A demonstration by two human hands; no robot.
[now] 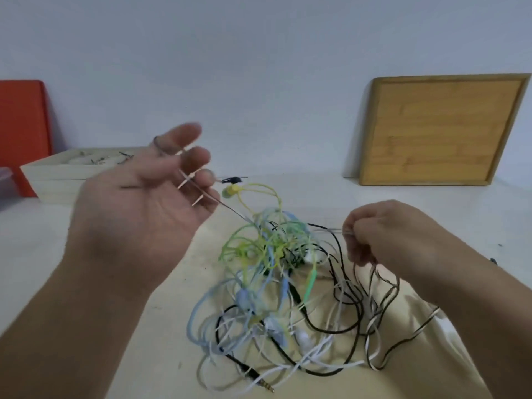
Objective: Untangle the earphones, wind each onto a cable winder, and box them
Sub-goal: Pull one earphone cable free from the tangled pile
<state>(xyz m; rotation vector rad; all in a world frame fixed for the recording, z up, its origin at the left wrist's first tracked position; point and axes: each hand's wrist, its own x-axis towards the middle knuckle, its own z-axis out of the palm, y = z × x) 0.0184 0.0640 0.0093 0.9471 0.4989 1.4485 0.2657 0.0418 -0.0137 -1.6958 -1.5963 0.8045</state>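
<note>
A tangle of earphones [276,272] in black, white, pale blue, yellow and green lies on the table in front of me. My left hand [144,203] is raised to the left of it, palm toward me and blurred. Its bent fingers hold a thin dark cable [233,211] that runs down into the tangle. My right hand [383,234] hovers over the tangle's right side and pinches a pale cable between thumb and forefinger; black and white loops hang below it. A yellow earbud [229,192] and a black earbud [233,179] lie just behind the tangle. A jack plug [266,386] lies at the front.
A pale shallow box [57,172] with small items inside stands at the back left. Behind it a red board [23,122] leans on the wall, and a wooden tray [440,128] leans at the back right. A clear plastic container [5,185] shows at the far left edge.
</note>
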